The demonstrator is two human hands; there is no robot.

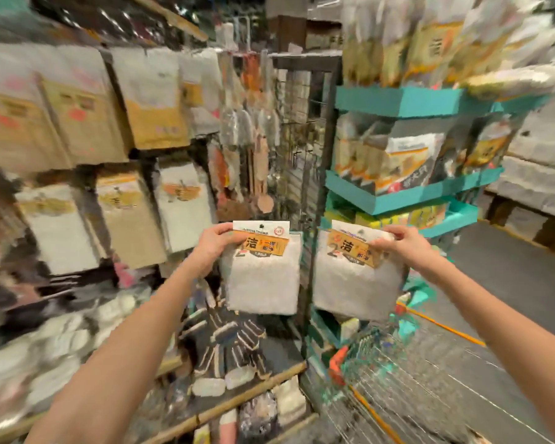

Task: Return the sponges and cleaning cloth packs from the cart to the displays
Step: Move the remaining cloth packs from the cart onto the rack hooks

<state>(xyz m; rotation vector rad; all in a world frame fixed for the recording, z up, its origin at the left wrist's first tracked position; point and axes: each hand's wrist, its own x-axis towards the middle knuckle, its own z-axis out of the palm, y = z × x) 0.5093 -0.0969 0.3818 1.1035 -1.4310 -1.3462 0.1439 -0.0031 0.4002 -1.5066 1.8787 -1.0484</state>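
Observation:
My left hand pinches the orange header card of a white cleaning cloth pack, held up at chest height. In my right hand hangs a second, matching white cloth pack, pinched at the top right of its orange label. Both packs hang side by side in front of a wire grid display. The metal shopping cart lies low at the right, below the right pack. The background is blurred by motion.
Similar cloth packs hang in rows on the wall display at left. A teal tiered stand with packaged goods rises at right. Sponges and brushes fill a low shelf edged with a wooden rail. Grey floor with an orange line runs at far right.

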